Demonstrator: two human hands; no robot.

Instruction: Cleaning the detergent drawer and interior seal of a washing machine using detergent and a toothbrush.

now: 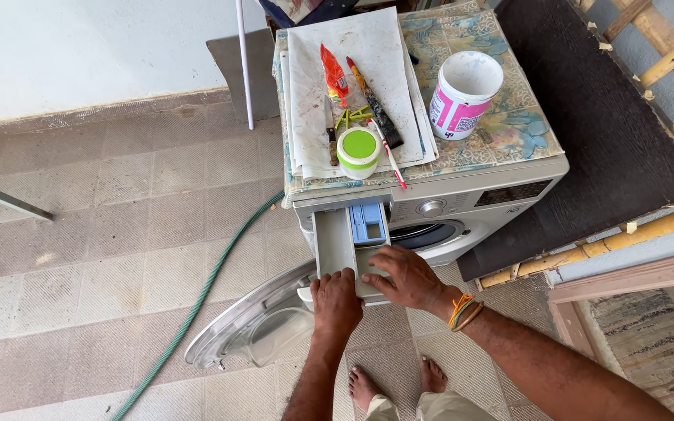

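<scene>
A front-loading washing machine (pixel 462 204) stands before me with its detergent drawer (pixel 337 238) pulled out. The drawer is pale grey with a blue insert (pixel 368 224) at the back. My left hand (pixel 335 302) grips the drawer's front end from below. My right hand (pixel 406 277) rests on the drawer's right front corner, fingers curled over it. The machine's round door (pixel 255 323) hangs open, low at the left.
On the machine's top lie paper sheets with a paintbrush (pixel 376 105), an orange packet (pixel 334 74), a green-lidded jar (pixel 359 152) and a white tub (pixel 464 93). A green hose (pixel 196 300) crosses the tiled floor. A dark board (pixel 594 117) and bamboo poles lean at the right.
</scene>
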